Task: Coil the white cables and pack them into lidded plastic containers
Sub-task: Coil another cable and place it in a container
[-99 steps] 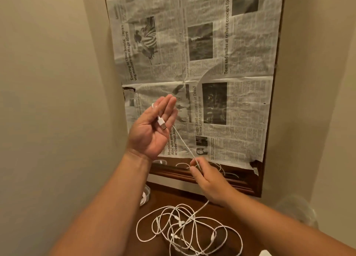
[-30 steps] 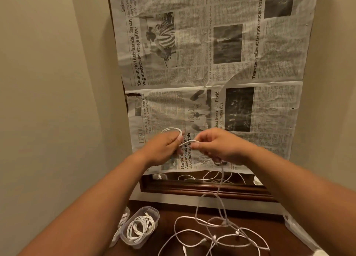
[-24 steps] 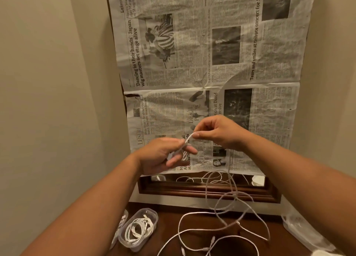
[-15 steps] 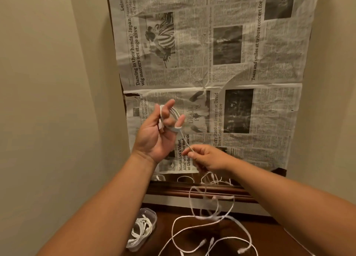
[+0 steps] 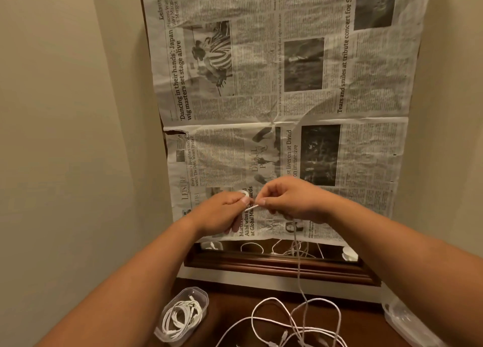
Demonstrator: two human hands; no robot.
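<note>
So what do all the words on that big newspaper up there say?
All on the newspaper:
"'Dancing in their hands': Japan wig masters set stage alive"
"Tears and smiles at tribute concert for Swiss", cut off at the edge
"LEISURE"
"lives on at David", its start hidden by the right hand
Small print: too small to read.

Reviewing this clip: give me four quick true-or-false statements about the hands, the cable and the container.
1. The left hand and the right hand both pinch one white cable. True.
2. The container at lower left is empty. False: a coiled cable lies in it.
3. The white cable hangs from the right hand down to a loose tangle on the table. True.
4. The newspaper hides the whole mirror. False: a strip at the bottom is bare.
</note>
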